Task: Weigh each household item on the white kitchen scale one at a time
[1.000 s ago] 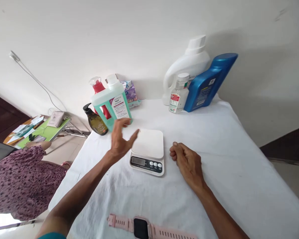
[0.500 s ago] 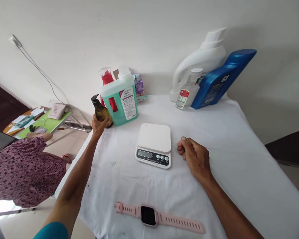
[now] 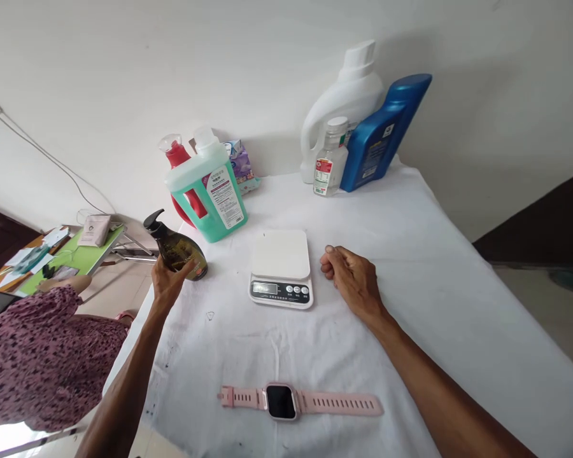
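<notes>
My left hand (image 3: 168, 283) is wrapped around a dark brown pump bottle (image 3: 185, 254) with a black pump head, tilted at the table's left side. Just behind it stands a jug of green liquid (image 3: 214, 213) with a white label. My right hand (image 3: 352, 275) rests curled in a loose fist on the white cloth, with nothing seen in it. Between the hands sits a white digital kitchen scale (image 3: 281, 254), its pan bare. A pink smartwatch (image 3: 282, 402) lies stretched out flat near the front.
A red bottle (image 3: 176, 154) and a purple pack (image 3: 240, 162) stand by the green jug. Along the wall at right are a white jug (image 3: 358, 83), a clear bottle (image 3: 332, 149) and a blue bottle (image 3: 382, 140). A person in pink patterned clothing (image 3: 42, 356) is at left.
My left hand has brought the pump bottle away from the green jug, nearer to me, and it leans more. The scale's display now looks lit. My right hand stays beside the scale.
</notes>
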The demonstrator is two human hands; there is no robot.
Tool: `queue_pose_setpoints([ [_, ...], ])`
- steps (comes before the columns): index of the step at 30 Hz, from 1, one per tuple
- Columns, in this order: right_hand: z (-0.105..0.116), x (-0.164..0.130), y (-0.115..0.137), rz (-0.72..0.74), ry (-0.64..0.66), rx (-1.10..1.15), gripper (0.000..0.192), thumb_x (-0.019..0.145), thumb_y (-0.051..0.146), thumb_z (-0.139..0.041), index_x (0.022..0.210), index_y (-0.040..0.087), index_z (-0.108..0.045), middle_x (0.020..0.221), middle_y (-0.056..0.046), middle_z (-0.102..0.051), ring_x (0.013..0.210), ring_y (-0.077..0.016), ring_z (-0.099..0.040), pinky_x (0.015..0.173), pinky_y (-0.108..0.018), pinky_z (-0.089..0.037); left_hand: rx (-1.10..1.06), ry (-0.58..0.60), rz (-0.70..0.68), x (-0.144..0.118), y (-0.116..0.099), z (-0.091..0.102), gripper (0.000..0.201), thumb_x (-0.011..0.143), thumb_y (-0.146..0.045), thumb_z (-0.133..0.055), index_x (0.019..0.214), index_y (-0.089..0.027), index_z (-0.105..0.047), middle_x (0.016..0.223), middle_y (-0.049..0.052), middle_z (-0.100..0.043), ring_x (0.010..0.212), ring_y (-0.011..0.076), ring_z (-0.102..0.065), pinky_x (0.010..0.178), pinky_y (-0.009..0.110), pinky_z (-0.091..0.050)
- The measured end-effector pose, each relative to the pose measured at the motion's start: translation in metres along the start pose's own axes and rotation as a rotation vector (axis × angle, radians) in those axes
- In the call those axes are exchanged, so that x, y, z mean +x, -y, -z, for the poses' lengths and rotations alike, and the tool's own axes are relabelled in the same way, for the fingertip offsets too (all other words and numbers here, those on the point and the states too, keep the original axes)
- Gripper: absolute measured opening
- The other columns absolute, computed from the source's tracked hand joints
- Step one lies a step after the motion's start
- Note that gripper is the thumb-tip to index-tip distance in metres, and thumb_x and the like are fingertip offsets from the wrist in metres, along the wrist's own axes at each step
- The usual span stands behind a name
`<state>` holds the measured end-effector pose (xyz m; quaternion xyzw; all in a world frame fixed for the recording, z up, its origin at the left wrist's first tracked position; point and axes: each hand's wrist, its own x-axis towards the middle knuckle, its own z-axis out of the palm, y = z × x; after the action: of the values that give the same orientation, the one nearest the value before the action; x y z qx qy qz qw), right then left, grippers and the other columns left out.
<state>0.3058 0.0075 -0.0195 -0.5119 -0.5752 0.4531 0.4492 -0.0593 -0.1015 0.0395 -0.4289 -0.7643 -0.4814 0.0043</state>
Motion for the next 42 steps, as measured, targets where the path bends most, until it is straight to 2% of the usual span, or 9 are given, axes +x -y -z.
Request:
queue_pose_setpoints([
  [6,0.0,-0.001,0.001,0.005,-0.003,0.03,0.058,0.095,0.073,-0.055,0.069,0.022,-0.063,0.069,-0.005,-0.066,0.062,-0.0176,-0.059,0.056,-0.03,-0.047,-0.057,0.117,-0.113,-0.011,-0.075,-0.016,0.041,0.065,-0.047,-0.094,0.092,-0.02,-0.078,0.088,0.006,-0.081,0.081,0.0268,-0.077,0.072,0.041,-0.065],
  [10,0.0,0.0,0.0,0.011,-0.003,0.051,0.059,0.095,0.074,-0.054,0.07,0.022,-0.064,0.068,-0.005,-0.065,0.062,-0.0171,-0.058,0.056,-0.029,-0.047,-0.214,0.277,-0.176,-0.014,-0.113,-0.054,0.041,0.066,-0.045,-0.095,0.093,-0.019,-0.077,0.09,0.006,-0.081,0.079,0.0231,-0.075,0.068,0.035,-0.063],
  [14,0.001,0.0,0.001,0.024,-0.003,0.072,0.062,0.094,0.079,-0.053,0.069,0.022,-0.061,0.067,-0.004,-0.065,0.061,-0.0172,-0.058,0.057,-0.029,-0.048,-0.29,0.414,-0.181,-0.021,-0.124,-0.095,0.043,0.065,-0.04,-0.095,0.096,-0.018,-0.074,0.092,0.006,-0.08,0.08,0.0233,-0.074,0.07,0.035,-0.061],
  [19,0.003,0.001,0.003,0.033,0.002,0.064,0.064,0.096,0.079,-0.051,0.067,0.023,-0.058,0.066,-0.004,-0.065,0.061,-0.0171,-0.058,0.06,-0.03,-0.05,-0.311,0.457,-0.184,-0.023,-0.124,-0.121,0.04,0.068,-0.04,-0.094,0.095,-0.017,-0.073,0.092,0.008,-0.079,0.082,0.0247,-0.073,0.071,0.036,-0.059],
  [28,0.003,0.001,0.004,0.017,-0.003,0.074,0.063,0.097,0.078,-0.052,0.066,0.023,-0.057,0.067,-0.004,-0.065,0.061,-0.0172,-0.059,0.056,-0.029,-0.048,-0.272,0.518,-0.216,-0.016,-0.115,-0.123,0.043,0.072,-0.043,-0.094,0.1,-0.018,-0.073,0.094,0.009,-0.08,0.085,0.0257,-0.073,0.074,0.037,-0.059],
  [32,0.003,0.0,0.005,0.012,-0.003,0.076,0.06,0.097,0.075,-0.054,0.066,0.023,-0.057,0.068,-0.004,-0.065,0.063,-0.0173,-0.059,0.057,-0.029,-0.048,-0.337,0.544,-0.256,-0.016,-0.109,-0.119,0.061,0.072,-0.059,-0.093,0.113,-0.02,-0.07,0.103,0.009,-0.078,0.093,0.027,-0.074,0.08,0.039,-0.06],
  [35,0.002,-0.001,0.006,0.012,-0.002,0.084,0.057,0.098,0.072,-0.054,0.068,0.023,-0.059,0.069,-0.004,-0.066,0.063,-0.0168,-0.059,0.058,-0.029,-0.049,-0.403,0.48,-0.315,-0.014,-0.099,-0.117,0.069,0.087,-0.082,-0.065,0.121,-0.022,-0.069,0.114,0.01,-0.074,0.106,0.0273,-0.071,0.088,0.038,-0.06],
  [38,0.002,0.0,0.004,0.009,-0.005,0.076,0.057,0.097,0.072,-0.055,0.069,0.023,-0.061,0.07,-0.005,-0.066,0.063,-0.0169,-0.059,0.057,-0.028,-0.049,-0.458,0.391,-0.198,-0.013,-0.076,-0.12,0.076,0.097,-0.087,-0.038,0.115,-0.02,-0.068,0.104,0.01,-0.072,0.096,0.024,-0.072,0.08,0.035,-0.059],
  [42,0.0,0.002,0.001,0.014,-0.021,0.049,0.058,0.095,0.075,-0.055,0.068,0.023,-0.061,0.066,-0.004,-0.065,0.061,-0.0178,-0.059,0.056,-0.029,-0.049,-0.44,0.287,-0.005,-0.017,-0.039,-0.128,0.073,0.097,-0.086,-0.037,0.098,-0.019,-0.066,0.079,0.005,-0.063,0.067,0.0168,-0.063,0.062,0.031,-0.052],
])
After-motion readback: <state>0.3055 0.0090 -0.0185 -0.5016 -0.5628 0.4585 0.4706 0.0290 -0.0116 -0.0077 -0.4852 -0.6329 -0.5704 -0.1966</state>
